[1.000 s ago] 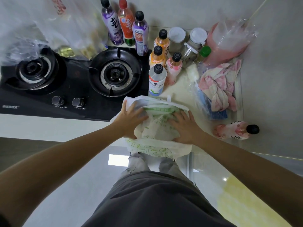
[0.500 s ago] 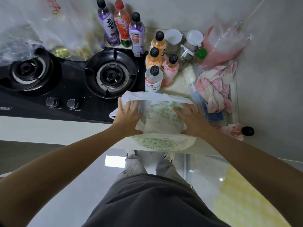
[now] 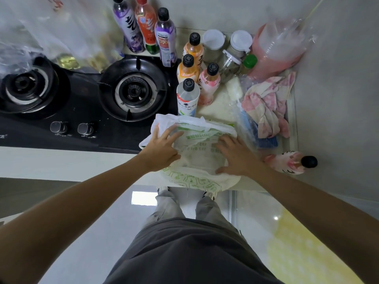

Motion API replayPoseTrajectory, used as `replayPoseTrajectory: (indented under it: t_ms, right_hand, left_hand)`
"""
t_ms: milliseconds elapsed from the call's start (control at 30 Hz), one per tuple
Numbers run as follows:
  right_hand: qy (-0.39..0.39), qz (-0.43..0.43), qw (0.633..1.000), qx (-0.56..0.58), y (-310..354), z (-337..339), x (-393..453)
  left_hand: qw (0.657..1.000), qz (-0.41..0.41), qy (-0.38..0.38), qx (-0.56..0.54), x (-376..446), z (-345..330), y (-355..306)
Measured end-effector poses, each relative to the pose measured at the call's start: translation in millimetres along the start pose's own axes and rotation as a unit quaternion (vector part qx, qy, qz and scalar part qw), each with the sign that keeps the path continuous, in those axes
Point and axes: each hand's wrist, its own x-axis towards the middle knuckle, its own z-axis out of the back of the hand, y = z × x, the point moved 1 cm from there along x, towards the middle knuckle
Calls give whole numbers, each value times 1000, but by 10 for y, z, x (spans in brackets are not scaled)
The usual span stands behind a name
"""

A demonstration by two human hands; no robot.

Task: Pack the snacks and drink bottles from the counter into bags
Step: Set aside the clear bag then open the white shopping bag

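Observation:
A white plastic bag with green print point(image 3: 198, 158) lies flat at the counter's front edge. My left hand point(image 3: 164, 147) rests on its left side with fingers spread. My right hand point(image 3: 235, 155) lies flat on its right side. Behind the bag stand a clear bottle with a white label point(image 3: 187, 98), a pink bottle point(image 3: 209, 85) and two orange bottles point(image 3: 189, 67). Three taller bottles point(image 3: 147, 27) stand against the back wall. Another pink bottle point(image 3: 289, 161) lies on its side to the right of my right hand.
A black two-burner gas stove point(image 3: 82, 95) fills the counter's left. Clear plastic bags point(image 3: 51, 31) sit behind it. Jars with white lids point(image 3: 227, 46), a pink container in plastic point(image 3: 274, 50), a pink cloth point(image 3: 266, 103) and a blue brush point(image 3: 264, 140) crowd the right corner by the wall.
Both hands slid slightly across the bag, spreading it flatter on the counter edge. The bottles have not moved.

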Motion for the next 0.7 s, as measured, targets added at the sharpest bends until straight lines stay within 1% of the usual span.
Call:
replayPoseTrajectory:
  t_ms: [100,167,267,367,500,600,700]
  right_hand:
    - [19,0,1000,-9,-90,-23,-40]
    - [30,-6,999,-11,-150,-36,-61]
    - [29,-17,999,5,-177,-28,-58]
    - [-10,-26,1000,-5,-161,26,-24]
    - [1,-46,999,-29,-148,23,-31]
    - [27,-40,998,-50,-130,-64,-72]
    - [29,-40,996,-69,-142,-109,-123]
  left_hand:
    - [999,12,-41,-33,31,-34,-11]
    - [997,26,-51,-53,55,-58,6]
    - [997,64,-10,-44,118,-35,-11]
    - [995,93,46,-2,155,-27,-59]
    - [988,149,41,-12,167,-92,-79]
    - [982,180,51,8,207,-121,-105]
    - [978,202,48,25,236,-122,-138]
